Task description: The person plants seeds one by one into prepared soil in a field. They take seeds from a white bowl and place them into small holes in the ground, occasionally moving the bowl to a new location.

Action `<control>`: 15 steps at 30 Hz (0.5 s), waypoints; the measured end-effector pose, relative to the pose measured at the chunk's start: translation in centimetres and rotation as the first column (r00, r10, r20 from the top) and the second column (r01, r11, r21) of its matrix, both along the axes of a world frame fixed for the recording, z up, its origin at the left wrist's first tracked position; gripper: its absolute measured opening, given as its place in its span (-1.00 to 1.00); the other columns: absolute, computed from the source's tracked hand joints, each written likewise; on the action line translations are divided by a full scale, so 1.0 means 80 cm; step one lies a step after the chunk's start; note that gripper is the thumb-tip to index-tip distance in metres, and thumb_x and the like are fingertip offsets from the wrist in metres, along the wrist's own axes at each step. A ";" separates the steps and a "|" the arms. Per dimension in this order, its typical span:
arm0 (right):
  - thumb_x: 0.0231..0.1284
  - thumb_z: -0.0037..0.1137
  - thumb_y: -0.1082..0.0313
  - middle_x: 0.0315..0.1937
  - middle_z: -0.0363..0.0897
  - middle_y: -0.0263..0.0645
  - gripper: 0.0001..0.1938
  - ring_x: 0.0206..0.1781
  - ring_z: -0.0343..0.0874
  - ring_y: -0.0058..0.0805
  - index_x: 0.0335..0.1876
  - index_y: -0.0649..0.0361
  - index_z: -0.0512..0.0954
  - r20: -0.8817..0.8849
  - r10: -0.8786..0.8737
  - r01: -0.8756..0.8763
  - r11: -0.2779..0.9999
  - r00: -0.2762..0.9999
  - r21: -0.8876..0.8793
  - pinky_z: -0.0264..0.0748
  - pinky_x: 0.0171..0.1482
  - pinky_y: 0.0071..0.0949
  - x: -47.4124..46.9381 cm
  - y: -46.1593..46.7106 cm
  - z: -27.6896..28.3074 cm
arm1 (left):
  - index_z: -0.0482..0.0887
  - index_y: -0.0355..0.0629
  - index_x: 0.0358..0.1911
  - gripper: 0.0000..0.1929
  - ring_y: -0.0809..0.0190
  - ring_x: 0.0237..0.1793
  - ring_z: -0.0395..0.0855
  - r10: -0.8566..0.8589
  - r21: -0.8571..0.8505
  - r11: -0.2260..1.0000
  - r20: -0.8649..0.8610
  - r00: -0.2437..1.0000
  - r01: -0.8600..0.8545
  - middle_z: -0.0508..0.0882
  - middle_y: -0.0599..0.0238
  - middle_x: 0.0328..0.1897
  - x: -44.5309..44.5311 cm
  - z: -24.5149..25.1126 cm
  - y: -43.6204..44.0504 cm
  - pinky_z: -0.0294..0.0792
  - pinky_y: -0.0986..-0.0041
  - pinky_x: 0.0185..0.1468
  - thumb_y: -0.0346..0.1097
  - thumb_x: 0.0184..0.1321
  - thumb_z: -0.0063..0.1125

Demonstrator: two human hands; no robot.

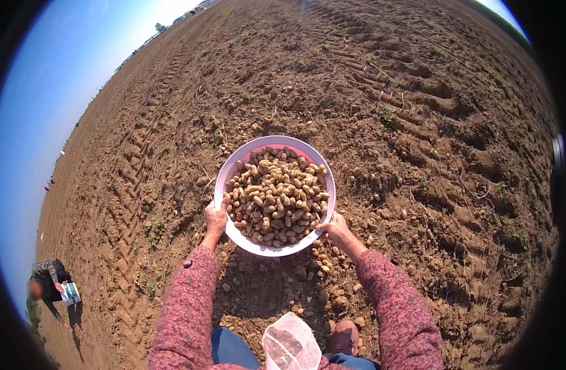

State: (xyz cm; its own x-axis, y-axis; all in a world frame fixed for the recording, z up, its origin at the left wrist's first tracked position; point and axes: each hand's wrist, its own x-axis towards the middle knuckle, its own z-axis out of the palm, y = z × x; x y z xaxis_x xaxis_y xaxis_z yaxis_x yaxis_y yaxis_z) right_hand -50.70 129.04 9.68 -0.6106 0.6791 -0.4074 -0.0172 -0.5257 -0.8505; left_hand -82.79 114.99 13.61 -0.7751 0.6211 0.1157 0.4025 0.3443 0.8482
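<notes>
A round basin with a pale rim [274,251] and a pink inside is heaped with unshelled peanuts [278,194]. My left hand [215,216] grips its rim on the left, thumb over the edge. On the lower right side, my right hand [334,229] holds the same rim. The basin is above the soil and casts a shadow below. A whitish translucent bag [293,344] hangs at my front, close to my legs; what it holds I cannot tell.
Loose peanuts [324,264] lie on the clodded brown soil [181,152] below the basin. Deep tyre ruts [431,92] run along the right. My shoe [344,337] stands at bottom right. Far left, a person [49,280] bends beside a white and green container [71,294].
</notes>
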 end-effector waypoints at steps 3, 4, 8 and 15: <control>-0.02 0.05 0.62 -0.37 0.54 -0.13 -0.73 -0.29 0.65 -0.34 -0.16 0.32 0.33 -0.062 -0.007 0.003 0.998 0.998 -0.068 0.72 -0.31 -0.39 -0.007 0.037 0.000 | 0.66 -0.27 -0.40 -0.44 0.44 -0.58 0.40 0.005 -0.034 0.999 0.091 0.996 -0.001 0.53 0.46 -0.61 -0.011 -0.009 0.040 0.26 0.51 -0.49 0.23 0.03 0.26; 0.00 0.07 0.59 -0.34 0.58 -0.14 -0.73 -0.27 0.66 -0.36 -0.14 0.32 0.36 -0.073 0.065 -0.068 0.997 0.995 -0.040 0.72 -0.25 -0.39 -0.003 0.052 0.003 | 0.66 -0.27 -0.43 -0.41 0.43 -0.57 0.41 -0.004 -0.067 0.998 0.072 0.997 0.009 0.53 0.44 -0.61 -0.026 -0.017 0.050 0.26 0.49 -0.48 0.28 0.02 0.24; 0.25 0.11 0.16 -0.20 0.61 -0.19 -0.68 -0.19 0.64 -0.45 -0.04 0.23 0.44 -0.097 0.250 -0.245 0.968 0.963 0.058 0.64 -0.11 -0.39 0.001 0.090 0.023 | 0.66 -0.27 -0.34 -0.21 0.29 -0.49 0.49 -0.034 -0.213 0.972 0.273 0.962 0.094 0.58 0.40 -0.54 -0.063 -0.040 0.061 0.33 0.38 -0.38 0.51 -0.07 0.06; 0.31 0.03 0.28 -0.40 0.52 -0.42 -0.79 -0.40 0.47 -0.70 -0.12 0.26 0.50 0.176 0.137 -0.185 0.937 0.975 0.295 0.51 -0.30 -0.66 0.111 0.087 -0.040 | 0.48 -0.28 -0.13 -0.61 0.35 -0.43 0.52 0.272 0.092 0.942 0.350 0.896 -0.322 0.57 0.33 -0.38 0.059 -0.097 -0.031 0.40 0.49 -0.37 -0.02 0.36 -0.09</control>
